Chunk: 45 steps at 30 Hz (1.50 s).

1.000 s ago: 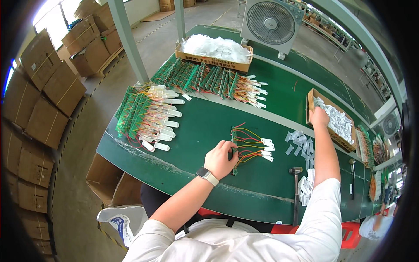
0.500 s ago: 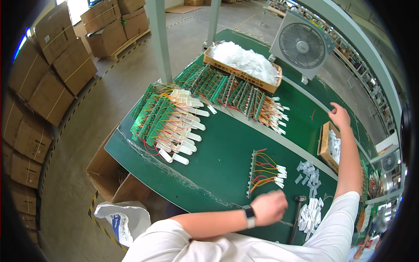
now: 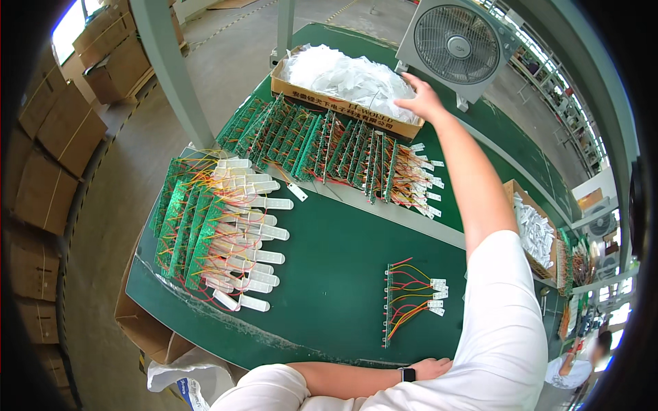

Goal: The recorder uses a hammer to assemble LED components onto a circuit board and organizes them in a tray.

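My right hand (image 3: pixel 423 99) reaches out at the right end of a long cardboard box (image 3: pixel 322 99) heaped with thin translucent white plastic pieces (image 3: pixel 349 75). Its thumb and fingers are spread, and nothing shows between them. My left hand (image 3: pixel 433 368), below a wristwatch, lies flat by the table's near edge with its fingers stretched out and looks free of any object. Ahead of it lies a single narrow green circuit board strip (image 3: pixel 388 305). Red and yellow wires run from that strip to small white connectors (image 3: pixel 437 294).
Wired green boards with long white plastic ends (image 3: pixel 257 257) cover the table's left side. More wired boards (image 3: pixel 315 147) stand in a row before the box. A carton of white parts (image 3: pixel 534 233) sits at right; a fan (image 3: pixel 458 48) stands behind. A metal post (image 3: pixel 171 75) rises at the far left.
My right arm has swung left from beside the small carton to the heaped box. My left hand has dropped to the near edge and flattened. The view has shifted right.
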Tool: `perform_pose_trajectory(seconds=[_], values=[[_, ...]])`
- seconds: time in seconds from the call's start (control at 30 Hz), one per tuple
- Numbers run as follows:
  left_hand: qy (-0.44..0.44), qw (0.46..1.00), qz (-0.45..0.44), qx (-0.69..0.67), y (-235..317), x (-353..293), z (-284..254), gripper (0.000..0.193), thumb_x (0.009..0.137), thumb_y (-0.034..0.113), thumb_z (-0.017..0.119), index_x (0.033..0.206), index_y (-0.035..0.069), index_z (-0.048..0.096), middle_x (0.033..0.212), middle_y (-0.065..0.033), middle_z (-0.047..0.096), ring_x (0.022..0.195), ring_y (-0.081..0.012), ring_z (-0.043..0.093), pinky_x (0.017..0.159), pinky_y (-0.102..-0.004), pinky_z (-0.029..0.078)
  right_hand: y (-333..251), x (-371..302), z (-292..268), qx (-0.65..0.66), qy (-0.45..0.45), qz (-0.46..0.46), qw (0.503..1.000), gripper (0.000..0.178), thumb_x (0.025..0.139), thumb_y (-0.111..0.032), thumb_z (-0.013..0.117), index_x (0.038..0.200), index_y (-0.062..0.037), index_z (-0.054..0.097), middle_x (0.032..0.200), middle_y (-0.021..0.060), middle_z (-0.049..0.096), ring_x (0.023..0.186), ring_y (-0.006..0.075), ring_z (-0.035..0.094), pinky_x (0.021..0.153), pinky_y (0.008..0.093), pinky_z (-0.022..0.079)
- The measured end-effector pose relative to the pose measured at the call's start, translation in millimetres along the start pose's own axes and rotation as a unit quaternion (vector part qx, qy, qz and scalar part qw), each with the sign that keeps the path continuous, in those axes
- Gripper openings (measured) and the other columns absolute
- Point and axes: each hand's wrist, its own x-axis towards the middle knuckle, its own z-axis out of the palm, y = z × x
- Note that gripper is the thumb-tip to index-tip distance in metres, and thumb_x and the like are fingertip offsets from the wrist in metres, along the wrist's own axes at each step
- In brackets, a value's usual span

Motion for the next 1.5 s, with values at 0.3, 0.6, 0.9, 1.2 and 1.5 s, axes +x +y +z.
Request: perform_pose_trajectory(seconds=[0.3,0.6,0.9,1.2,1.5], values=[[-0.039,0.978,-0.073,-0.193,-8,-91,19,0.045,0.109,0.032,0.040,0.142,0.004,0.048,0.132,-0.0255,0.062,0.112,-0.0406,0.068,0.097,-0.0462,0.054,-18,23,44,-0.042,-0.093,0.120,0.987,0.123,0.060,-0.051,0.090,0.165,-0.0352,0.028,0.160,0.0317,0.033,0.145,0.0400,0.045,0.119,0.0425,0.040],[-0.039,0.963,-0.094,-0.248,-22,5,18,0.046,0.109,0.033,0.040,0.143,0.004,0.048,0.134,-0.0258,0.062,0.114,-0.0411,0.067,0.099,-0.0462,0.053,-41,29,62,-0.135,-0.076,0.187,0.970,0.118,0.066,-0.054,0.085,0.165,-0.0270,0.027,0.165,0.0347,0.019,0.147,0.0426,0.043,0.117,0.0462,0.043],[-0.043,0.947,-0.103,-0.301,-7,-69,21,0.047,0.109,0.034,0.039,0.144,0.004,0.047,0.136,-0.0262,0.061,0.117,-0.0416,0.066,0.100,-0.0461,0.053,-20,23,53,-0.128,-0.061,0.164,0.976,0.118,0.068,-0.059,0.082,0.164,-0.0172,0.030,0.149,0.0265,0.054,0.136,0.0368,0.056,0.112,0.0419,0.047],[-0.034,0.932,-0.128,-0.337,-9,-57,13,0.048,0.109,0.034,0.039,0.145,0.004,0.047,0.137,-0.0265,0.060,0.119,-0.0421,0.065,0.102,-0.0461,0.052,-65,9,56,-0.180,-0.068,0.184,0.964,0.086,0.081,-0.049,0.080,0.152,-0.0162,0.046,0.139,0.0174,0.064,0.127,0.0334,0.064,0.104,0.0429,0.055],[-0.024,0.912,-0.143,-0.383,-8,-43,12,0.049,0.109,0.035,0.039,0.146,0.004,0.046,0.139,-0.0268,0.060,0.121,-0.0427,0.064,0.104,-0.0460,0.051,-67,3,50,-0.177,-0.003,0.151,0.973,0.061,0.082,-0.036,0.082,0.136,-0.0174,0.059,0.126,0.0136,0.072,0.116,0.0320,0.071,0.097,0.0422,0.059]])
